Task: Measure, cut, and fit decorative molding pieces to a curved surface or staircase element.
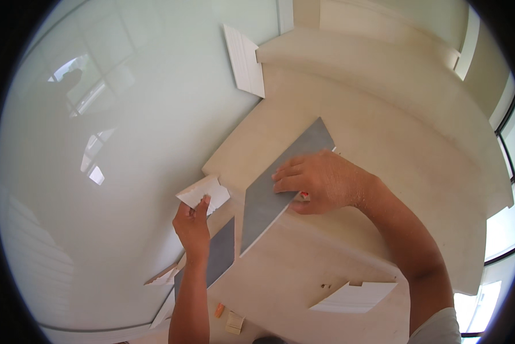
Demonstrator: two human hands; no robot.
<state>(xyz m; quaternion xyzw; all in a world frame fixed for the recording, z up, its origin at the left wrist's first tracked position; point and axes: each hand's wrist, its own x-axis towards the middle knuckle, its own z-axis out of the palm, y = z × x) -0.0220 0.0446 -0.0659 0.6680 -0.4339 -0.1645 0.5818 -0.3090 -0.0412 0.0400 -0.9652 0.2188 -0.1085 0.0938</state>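
My left hand [192, 229] pinches a small white jagged-edged piece [203, 192] between thumb and fingers, beside the glossy pale wall. In my right hand [326, 180] is a long grey slanted tile [280, 172]; the fingers lie over its face and the thumb is by its near edge. A small red and white thing [304, 195] shows under that palm, too hidden to name. The tile stands tilted above the beige stair step. A second grey tile [222, 252] lies along the wall, partly behind my left forearm.
Beige stairs [361, 103] curve upward to the right. A white slanted piece [245, 63] leans on the pale wall [125, 172] at a step corner. Another white notched piece [355, 297] lies lower right. An orange object [219, 310] and a yellowish block [234, 322] sit near the bottom.
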